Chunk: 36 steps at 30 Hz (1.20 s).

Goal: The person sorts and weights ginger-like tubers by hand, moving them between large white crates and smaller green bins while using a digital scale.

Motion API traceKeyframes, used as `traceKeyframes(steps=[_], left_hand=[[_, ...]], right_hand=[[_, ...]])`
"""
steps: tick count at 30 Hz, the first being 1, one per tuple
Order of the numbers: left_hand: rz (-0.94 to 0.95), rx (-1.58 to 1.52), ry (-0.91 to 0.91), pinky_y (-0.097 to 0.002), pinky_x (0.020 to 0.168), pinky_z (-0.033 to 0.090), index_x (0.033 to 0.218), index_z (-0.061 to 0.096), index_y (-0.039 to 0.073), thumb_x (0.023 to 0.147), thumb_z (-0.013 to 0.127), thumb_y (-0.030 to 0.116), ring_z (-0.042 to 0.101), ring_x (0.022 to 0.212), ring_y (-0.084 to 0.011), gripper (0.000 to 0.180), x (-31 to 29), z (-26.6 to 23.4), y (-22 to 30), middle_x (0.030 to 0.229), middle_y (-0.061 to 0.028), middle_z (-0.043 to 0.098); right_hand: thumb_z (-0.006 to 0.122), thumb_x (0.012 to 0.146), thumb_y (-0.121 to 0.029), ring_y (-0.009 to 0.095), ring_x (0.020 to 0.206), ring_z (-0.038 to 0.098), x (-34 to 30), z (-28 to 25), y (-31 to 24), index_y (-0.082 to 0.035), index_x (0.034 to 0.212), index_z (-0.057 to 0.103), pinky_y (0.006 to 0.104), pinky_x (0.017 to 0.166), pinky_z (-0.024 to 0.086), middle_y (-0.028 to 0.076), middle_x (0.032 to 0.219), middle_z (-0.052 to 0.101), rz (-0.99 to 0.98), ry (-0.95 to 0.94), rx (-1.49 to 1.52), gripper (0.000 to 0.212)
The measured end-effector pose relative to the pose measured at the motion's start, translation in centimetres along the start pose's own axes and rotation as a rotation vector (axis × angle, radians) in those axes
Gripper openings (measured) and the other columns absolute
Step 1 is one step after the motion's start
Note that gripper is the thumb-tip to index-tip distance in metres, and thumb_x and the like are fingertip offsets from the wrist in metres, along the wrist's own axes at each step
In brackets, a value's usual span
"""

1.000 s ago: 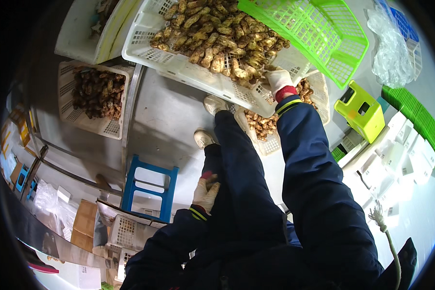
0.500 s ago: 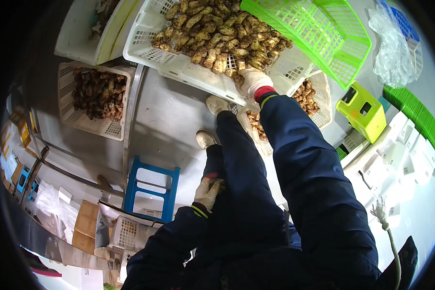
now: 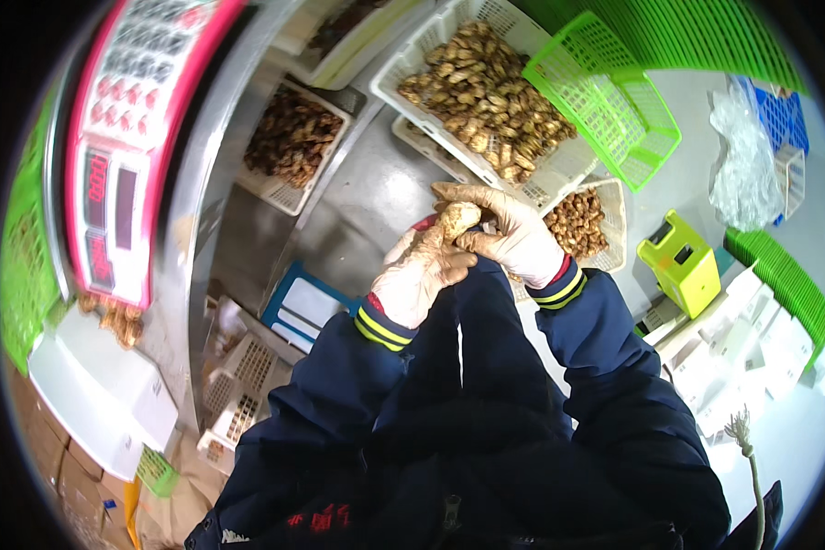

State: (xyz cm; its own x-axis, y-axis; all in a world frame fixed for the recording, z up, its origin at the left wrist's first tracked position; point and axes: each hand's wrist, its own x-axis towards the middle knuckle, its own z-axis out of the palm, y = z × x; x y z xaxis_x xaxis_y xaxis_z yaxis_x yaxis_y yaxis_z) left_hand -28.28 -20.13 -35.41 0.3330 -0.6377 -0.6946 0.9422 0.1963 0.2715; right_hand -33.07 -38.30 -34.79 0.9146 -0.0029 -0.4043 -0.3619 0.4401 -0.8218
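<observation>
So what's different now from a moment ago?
The right grip has drawn back from the white crate toward the body; the left grip has left the leg to meet it. Both now hold a pale, knobbly piece. The view has swung, bringing in a pink-edged scale. The green basket remains at the crate's right.

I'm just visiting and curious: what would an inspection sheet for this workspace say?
Surface: grey floor; metal table at left.
Job's things: one pale mushroom in hand; a mushroom heap in a white basket, with a green basket overlapping it in this view.
Clutter: clear plastic bag, yellow-green stool, blue stool.
Grips: both gloved; left grip holds the pale mushroom; right grip is close against it, its hold unclear.
Cables: nothing seen; just a frayed cord at lower right.
Surroundings: pink-rimmed scale on the metal table; white boxes at right.
</observation>
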Motion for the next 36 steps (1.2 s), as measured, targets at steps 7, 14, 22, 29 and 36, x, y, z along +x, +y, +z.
traceKeyframes(steps=[7,14,22,29,36], left_hand=[[0.713,0.294,0.176,-0.0313,0.09,0.047,0.12,0.05,0.002,0.083,0.057,-0.014,0.058,0.103,-0.0186,0.041,-9.7,4.3,5.0,0.113,-0.01,0.06],[0.944,0.266,0.26,-0.0307,0.089,0.046,0.14,0.034,0.009,0.079,0.058,-0.015,0.055,0.109,-0.0198,0.07,-20.9,3.6,7.5,0.128,-0.0111,0.049],[1.123,0.046,0.455,-0.0298,0.088,0.046,0.143,0.029,0.009,0.083,0.057,-0.007,0.056,0.104,-0.0179,0.068,-34.1,-1.5,4.8,0.127,-0.0153,0.05],[1.177,-0.158,0.579,-0.0327,0.088,0.048,0.137,0.036,0.006,0.087,0.06,0.0,0.06,0.099,-0.0219,0.056,-44.3,-7.6,-2.4,0.115,-0.0159,0.058],[1.144,-0.191,0.629,-0.0291,0.086,0.046,0.131,0.041,0.001,0.091,0.059,0.01,0.059,0.098,-0.0178,0.045,-51.8,-15.1,-10.4,0.11,-0.0133,0.062]], right_hand=[[0.063,0.073,0.016,0.014,0.112,0.052,-0.8,9.4,-9.0,-0.003,0.145,0.029,0.0247,0.091,0.045,0.008,0.126,0.051,0.088,-0.226,0.212,0.082],[0.064,0.082,0.008,0.014,0.097,0.062,-1.0,20.6,-12.4,0.002,0.126,0.053,0.0259,0.083,0.051,0.009,0.114,0.063,-0.084,-0.363,-0.195,0.047],[0.058,0.093,-0.015,0.022,0.09,0.067,-2.3,35.0,-12.2,0.002,0.124,0.053,0.0295,0.076,0.054,0.015,0.107,0.067,0.215,-0.655,0.037,0.036],[0.041,0.096,-0.052,0.011,0.069,0.063,-4.8,49.2,-7.3,-0.003,0.126,0.052,0.0192,0.05,0.048,0.009,0.096,0.066,0.719,-0.757,0.215,0.058],[0.037,0.1,-0.042,0.018,0.079,0.063,-8.8,60.2,-1.8,-0.004,0.13,0.045,0.0271,0.057,0.053,0.012,0.115,0.061,0.816,-0.73,0.292,0.049]])
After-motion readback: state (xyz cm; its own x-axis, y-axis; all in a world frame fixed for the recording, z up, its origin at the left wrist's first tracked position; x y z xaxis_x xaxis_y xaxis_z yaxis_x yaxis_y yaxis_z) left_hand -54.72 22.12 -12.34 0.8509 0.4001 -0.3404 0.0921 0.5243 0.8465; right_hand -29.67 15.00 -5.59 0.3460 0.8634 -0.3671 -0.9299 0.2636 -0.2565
